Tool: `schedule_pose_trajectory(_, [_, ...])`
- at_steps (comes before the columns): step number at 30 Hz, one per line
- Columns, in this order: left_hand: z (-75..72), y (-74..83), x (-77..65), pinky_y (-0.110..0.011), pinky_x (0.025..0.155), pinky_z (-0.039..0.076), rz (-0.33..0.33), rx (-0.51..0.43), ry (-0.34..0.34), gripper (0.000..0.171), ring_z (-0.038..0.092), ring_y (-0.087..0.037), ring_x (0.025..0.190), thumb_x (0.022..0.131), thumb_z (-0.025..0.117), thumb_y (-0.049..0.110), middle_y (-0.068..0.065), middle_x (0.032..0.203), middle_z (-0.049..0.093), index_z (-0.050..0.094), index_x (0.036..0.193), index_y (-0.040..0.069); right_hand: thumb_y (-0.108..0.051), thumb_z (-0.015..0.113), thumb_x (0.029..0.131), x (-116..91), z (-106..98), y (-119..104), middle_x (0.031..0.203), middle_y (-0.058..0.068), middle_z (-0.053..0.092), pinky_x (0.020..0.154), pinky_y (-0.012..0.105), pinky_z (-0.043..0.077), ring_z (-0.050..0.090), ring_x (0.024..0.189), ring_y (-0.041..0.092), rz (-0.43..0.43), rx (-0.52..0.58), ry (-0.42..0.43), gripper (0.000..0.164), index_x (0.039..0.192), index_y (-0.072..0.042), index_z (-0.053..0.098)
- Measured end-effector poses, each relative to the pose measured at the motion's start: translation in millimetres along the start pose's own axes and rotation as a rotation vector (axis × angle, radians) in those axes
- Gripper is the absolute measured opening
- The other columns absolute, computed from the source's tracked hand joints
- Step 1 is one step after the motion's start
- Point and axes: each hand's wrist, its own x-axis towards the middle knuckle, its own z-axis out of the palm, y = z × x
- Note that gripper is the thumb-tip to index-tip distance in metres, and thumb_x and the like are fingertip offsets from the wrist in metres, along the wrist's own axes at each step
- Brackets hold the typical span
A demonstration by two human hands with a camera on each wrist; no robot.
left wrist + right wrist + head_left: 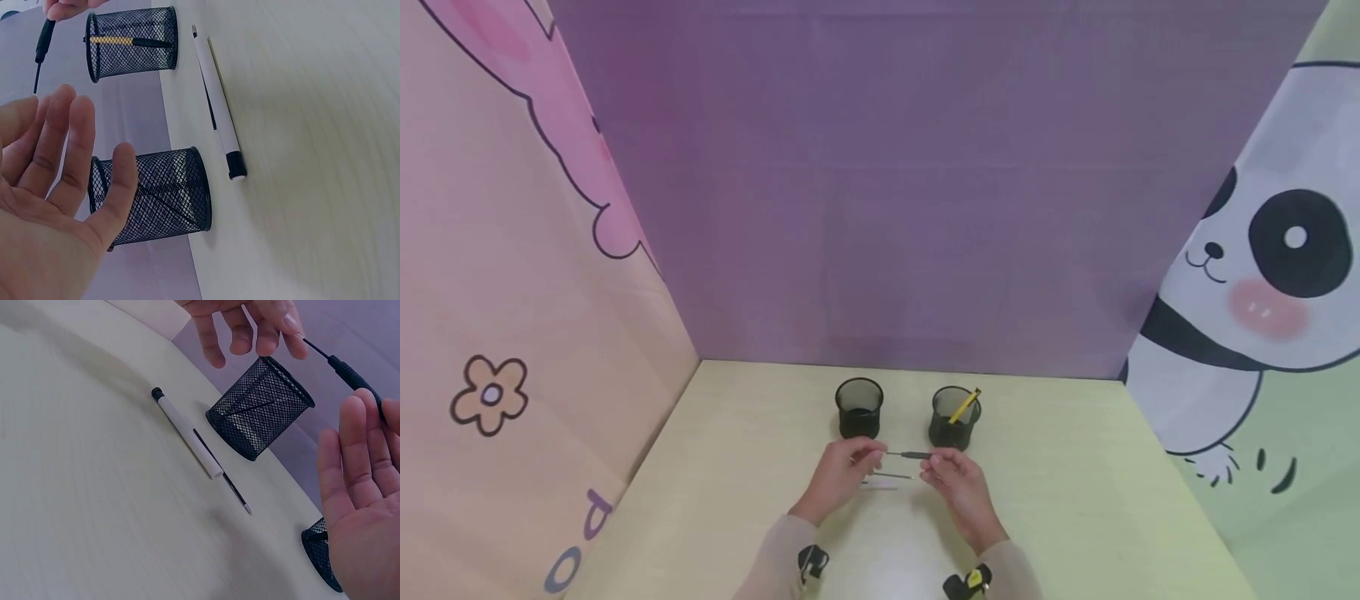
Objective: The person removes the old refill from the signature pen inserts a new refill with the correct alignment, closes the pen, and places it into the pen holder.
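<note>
Both hands hold a thin rod with a thicker black grip [916, 455] level above the table; its exact kind is unclear. My left hand [842, 475] pinches the free end of the rod between thumb and fingertips, its other fingers spread. Over on the right, my right hand [958, 487] pinches the black grip with thumb and fingers. On the table below lie a white pen barrel [187, 434] with a black end and, close beside it, a dark pen refill [231, 484] with a metal tip.
Two black mesh pen holders stand behind the hands. The left holder [859, 423] has a dark stick inside, seen through its mesh in the right wrist view. A yellow and black pen [964, 406] leans in the right holder [951, 435]. Printed cloth walls surround the table.
</note>
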Motion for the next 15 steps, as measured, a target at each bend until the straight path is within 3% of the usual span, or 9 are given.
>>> schedule_pose_trajectory(3, [-0.9, 0.3, 0.2, -0.024, 0.074, 0.054, -0.028, 0.002, -0.004, 0.028, 0.067, -0.017, 0.085, 0.096, 0.071, 0.022, -0.001, 0.093, 0.073, 0.071, 0.123, 0.015, -0.007, 0.059, 0.101, 0, -3, 1, 0.097, 0.004, 0.070, 0.091, 0.029, 0.059, 0.069, 0.092, 0.017, -0.007, -0.004, 0.009, 0.028, 0.120, 0.013, 0.053])
schedule_pose_trajectory(6, [-2.1, -1.4, -0.4, -0.024, 0.073, 0.052, -0.051, 0.060, -0.010, 0.030, 0.063, -0.012, 0.083, 0.094, 0.075, 0.025, 0.005, 0.091, 0.070, 0.071, 0.121, 0.015, -0.008, 0.060, 0.101, 0, -7, 2, 0.096, 0.003, 0.071, 0.091, 0.029, 0.059, 0.069, 0.089, 0.014, -0.016, 0.004, 0.019, 0.025, 0.118, 0.010, 0.055])
schedule_pose_trajectory(10, [-1.6, -7.5, -1.5, -0.024, 0.069, 0.049, -0.045, 0.212, -0.037, 0.018, 0.059, -0.009, 0.081, 0.092, 0.076, 0.020, 0.005, 0.089, 0.069, 0.074, 0.108, 0.011, -0.007, 0.061, 0.100, -1, -12, 3, 0.094, 0.002, 0.072, 0.091, 0.029, 0.059, 0.071, 0.090, 0.016, -0.029, 0.030, 0.027, 0.018, 0.113, 0.006, 0.058])
schedule_pose_trajectory(15, [4.0, -14.5, 0.6, -0.029, 0.071, 0.048, -0.046, 0.401, -0.073, 0.010, 0.058, -0.009, 0.079, 0.089, 0.078, 0.019, 0.006, 0.087, 0.070, 0.077, 0.098, 0.015, -0.007, 0.063, 0.099, -2, -17, 2, 0.094, 0.002, 0.073, 0.091, 0.030, 0.059, 0.072, 0.090, 0.016, -0.030, 0.066, 0.036, 0.017, 0.112, 0.004, 0.060])
